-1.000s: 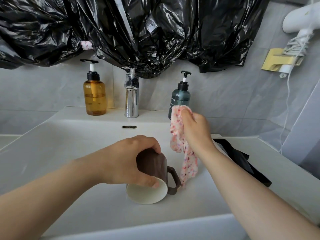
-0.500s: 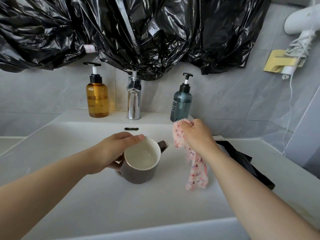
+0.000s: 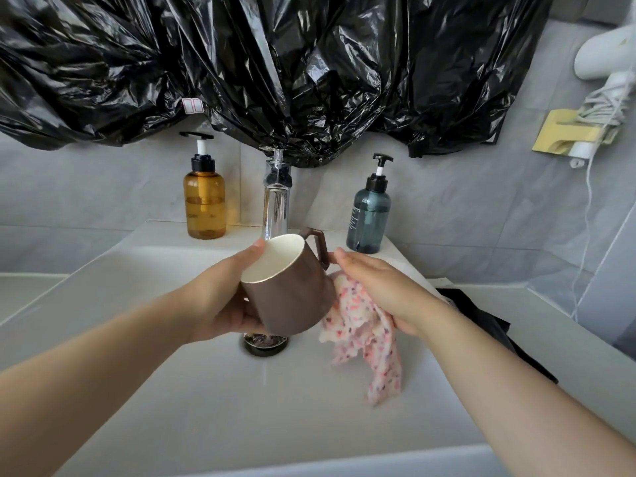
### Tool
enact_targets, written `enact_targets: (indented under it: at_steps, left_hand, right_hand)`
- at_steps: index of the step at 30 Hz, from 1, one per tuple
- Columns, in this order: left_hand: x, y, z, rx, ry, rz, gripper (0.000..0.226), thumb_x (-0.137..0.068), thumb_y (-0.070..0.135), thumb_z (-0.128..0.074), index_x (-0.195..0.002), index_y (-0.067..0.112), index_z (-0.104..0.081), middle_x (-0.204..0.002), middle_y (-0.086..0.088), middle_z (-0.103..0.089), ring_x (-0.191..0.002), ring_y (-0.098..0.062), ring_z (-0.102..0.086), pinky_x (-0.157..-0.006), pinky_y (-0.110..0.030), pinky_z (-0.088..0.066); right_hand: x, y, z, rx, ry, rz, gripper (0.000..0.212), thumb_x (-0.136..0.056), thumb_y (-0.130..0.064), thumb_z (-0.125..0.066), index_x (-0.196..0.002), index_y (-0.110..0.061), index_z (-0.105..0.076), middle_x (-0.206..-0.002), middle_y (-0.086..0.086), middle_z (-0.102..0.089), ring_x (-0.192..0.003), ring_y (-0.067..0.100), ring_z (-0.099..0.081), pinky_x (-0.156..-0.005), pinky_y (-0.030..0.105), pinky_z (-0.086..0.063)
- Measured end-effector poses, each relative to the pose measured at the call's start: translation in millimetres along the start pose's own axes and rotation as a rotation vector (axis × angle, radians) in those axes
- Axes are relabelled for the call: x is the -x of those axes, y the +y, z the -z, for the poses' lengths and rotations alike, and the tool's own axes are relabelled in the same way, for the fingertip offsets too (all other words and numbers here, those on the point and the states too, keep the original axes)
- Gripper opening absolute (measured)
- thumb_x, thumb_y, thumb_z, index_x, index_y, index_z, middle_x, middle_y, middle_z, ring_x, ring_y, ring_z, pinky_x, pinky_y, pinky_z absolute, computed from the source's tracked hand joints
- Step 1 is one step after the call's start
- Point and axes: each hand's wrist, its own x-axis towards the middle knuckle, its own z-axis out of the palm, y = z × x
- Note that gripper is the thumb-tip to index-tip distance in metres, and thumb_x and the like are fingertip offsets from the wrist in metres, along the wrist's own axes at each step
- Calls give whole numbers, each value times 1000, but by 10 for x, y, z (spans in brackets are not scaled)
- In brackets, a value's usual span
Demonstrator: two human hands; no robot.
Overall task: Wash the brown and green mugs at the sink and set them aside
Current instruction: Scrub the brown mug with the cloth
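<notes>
Over the white sink (image 3: 165, 390), left fingers (image 3: 254, 255) grip the glossy brown, white-lined mug (image 3: 292, 297); right fingers (image 3: 346, 258) hold a cloth (image 3: 361, 339).

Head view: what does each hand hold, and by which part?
Left hand grips the brown mug round its body, not by the handle. Right hand holds the pink cloth bunched under its palm, beside the mug.

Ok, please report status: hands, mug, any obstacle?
Left hand grips brown mug above sink. Right hand holds floral cloth beside it. Green mug not in view.
</notes>
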Motion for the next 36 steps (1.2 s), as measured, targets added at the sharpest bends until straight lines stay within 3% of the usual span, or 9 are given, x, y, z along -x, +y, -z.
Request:
enact_targets:
  at_steps: [5,10,13,16,22,26,30,33,36]
  left_hand:
    - [29,-9,-38,5,-123,5,48,-97,52,-41,-117,16,-65,-109,-13,-75,-92,-29,-74,-79,-51,-59]
    - [-21,-11,-41,-123,-115,3,58,-94,58,-43,-121,12,-64,-106,-15,-74,-88,-31,-72,-75,-46,-62]
    - [-47,26,-12,-297,-112,-78,74,-81,76,-51,-118,14,-67,-94,-8,-73,-82,-24,-72,-73,-36,-59]
    - [-22,43,27,-444,-144,-233,71,-62,76,-63,-115,29,-67,-107,1,-75,-95,-19,-73,-87,-39,-57]
    - [10,-32,-26,-542,-225,-226,72,-55,48,-86,-120,31,-60,-117,-4,-69,-99,-17,-73,-80,-35,-60]
    - [-1,-40,-5,-458,-222,-238,61,-61,42,-84,-116,23,-65,-109,-5,-73,-94,-19,-74,-73,-33,-60]
    - [-46,-24,-15,-288,-179,-196,64,-63,54,-77,-116,18,-67,-104,-11,-74,-87,-23,-73,-69,-36,-59]
    - [-62,10,-12,-188,-108,-170,55,-68,56,-75,-109,19,-70,-104,-12,-73,-81,-25,-72,-67,-36,-59]
    - [-56,32,-15,-109,-67,-179,53,-66,60,-72,-104,24,-71,-106,-11,-73,-82,-25,-71,-65,-35,-58]
  right_hand:
    - [-4,46,-42,-27,7,41,30,-98,-39,-51,-105,-17,-71,-105,2,-75,-102,16,-69,-101,34,-49]
    - [-30,48,-66,49,139,161,26,-98,-33,-55,-83,-19,-70,-81,-2,-69,-81,12,-63,-86,31,-46]
    - [-33,41,-53,113,194,206,29,-97,-33,-55,-74,-22,-68,-69,-10,-64,-73,9,-57,-79,30,-43]
    - [-4,4,-36,181,234,255,31,-97,-32,-56,-70,-20,-65,-65,-5,-61,-68,10,-54,-72,30,-41]
    - [19,-13,-53,269,219,295,30,-94,-35,-59,-77,-12,-67,-79,27,-66,-65,23,-58,-67,32,-45]
    - [9,-34,-59,202,275,301,24,-94,-33,-59,-85,-16,-73,-88,12,-72,-79,14,-65,-79,28,-49]
    - [9,-123,19,24,366,285,18,-92,-29,-57,-88,-24,-73,-94,-2,-70,-91,7,-60,-79,22,-43]
    - [26,-142,31,-81,312,282,20,-81,-31,-58,-92,-29,-74,-88,-9,-69,-90,10,-62,-78,27,-43]
    - [41,-157,1,-83,277,409,23,-91,-16,-64,-113,-22,-61,-84,-5,-73,-85,9,-67,-82,29,-50]
